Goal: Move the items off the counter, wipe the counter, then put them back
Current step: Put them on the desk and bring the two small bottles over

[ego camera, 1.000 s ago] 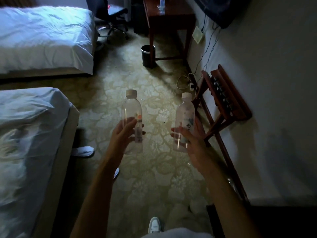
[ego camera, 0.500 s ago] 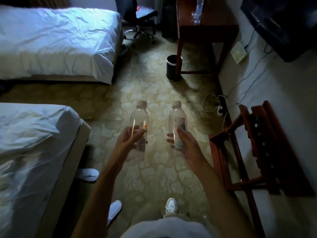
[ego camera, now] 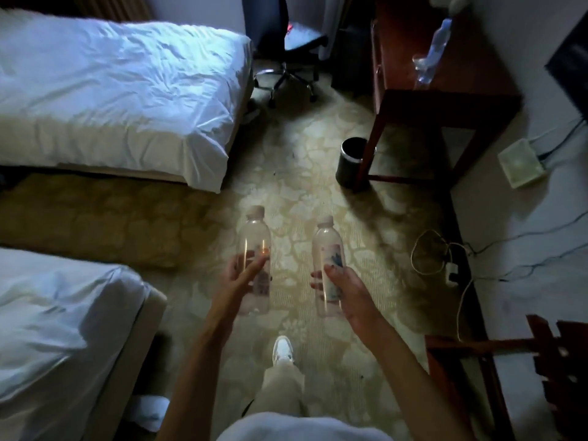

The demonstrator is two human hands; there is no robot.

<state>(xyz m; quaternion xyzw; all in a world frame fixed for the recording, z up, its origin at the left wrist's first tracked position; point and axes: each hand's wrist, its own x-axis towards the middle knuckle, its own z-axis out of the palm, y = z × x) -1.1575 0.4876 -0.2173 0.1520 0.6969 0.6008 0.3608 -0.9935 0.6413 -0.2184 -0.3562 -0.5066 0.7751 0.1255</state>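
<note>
Trouser leg (ego camera: 281, 386) and white shoe (ego camera: 283, 348) nearest, stepping onto patterned carpet (ego camera: 296, 192). Both forearms stretched forward, low light.

Left hand (ego camera: 241, 278): fingers wrapped round the lower half of a clear plastic bottle (ego camera: 257, 246), pale cap up, held upright. Bottle looks empty or nearly so; printed label partly hidden by the hand.

Right hand (ego camera: 345, 288): fingers clamped on a second bottle (ego camera: 327, 249), same kind, cap up, tilted slightly. Blue-and-red print shows on its label. The two bottles sit side by side, apart, both in the air above the carpet.

Near left: corner of a bed (ego camera: 63, 313) with rumpled white sheet; a white slipper (ego camera: 148, 412) on the floor beside it. Near right: dark wooden folding rack (ego camera: 547, 361) against the wall. Cables and a plug (ego camera: 451, 268) on the floor along the wall.

Mid distance: black waste bin (ego camera: 351, 162) touching or just beside the leg of a dark wooden table (ego camera: 445, 100). Another plastic bottle (ego camera: 434, 49) on the table top, near what seems a glass; too blurred to be sure.

Far left: second bed (ego camera: 127, 90), white cover. Far centre: office chair (ego camera: 286, 49) on a wheeled base.
</note>
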